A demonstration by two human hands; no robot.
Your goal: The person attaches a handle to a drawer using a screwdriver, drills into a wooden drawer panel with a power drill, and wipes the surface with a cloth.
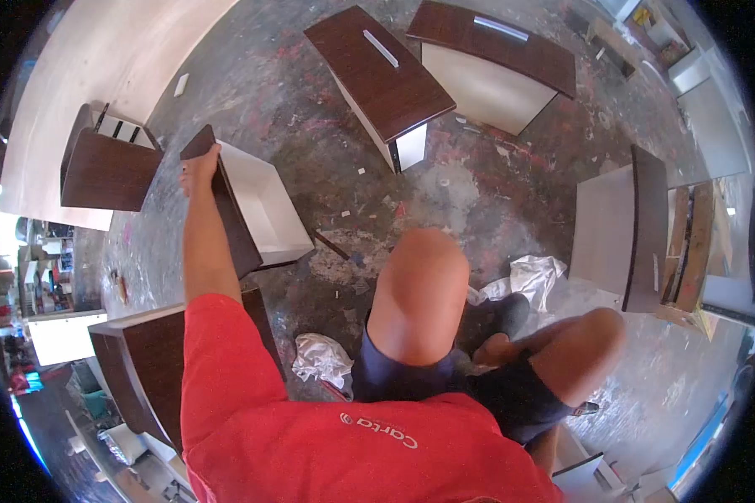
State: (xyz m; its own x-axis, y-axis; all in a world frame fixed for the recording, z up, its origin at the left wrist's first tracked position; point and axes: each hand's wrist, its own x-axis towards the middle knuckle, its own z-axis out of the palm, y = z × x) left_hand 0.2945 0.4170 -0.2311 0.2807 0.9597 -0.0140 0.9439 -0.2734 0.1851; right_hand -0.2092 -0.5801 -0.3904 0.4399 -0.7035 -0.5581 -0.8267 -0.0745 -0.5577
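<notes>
Had the drawer (268, 197) clamped by its front's far end in the left grip (199, 170), between another drawer (113, 172) and a bent knee (424, 293); could not tell the right grip's state. Risked scraping the front on the floor (470, 189), through seemingly one-ended support.

The person wears a red short-sleeved shirt (335, 453) with pale "Carta" lettering and a small emblem. The shorts (403, 373) are dark navy.

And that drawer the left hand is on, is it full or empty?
Empty, it seems: the drawer under the left hand shows its white inside, nothing visible in it.
</notes>
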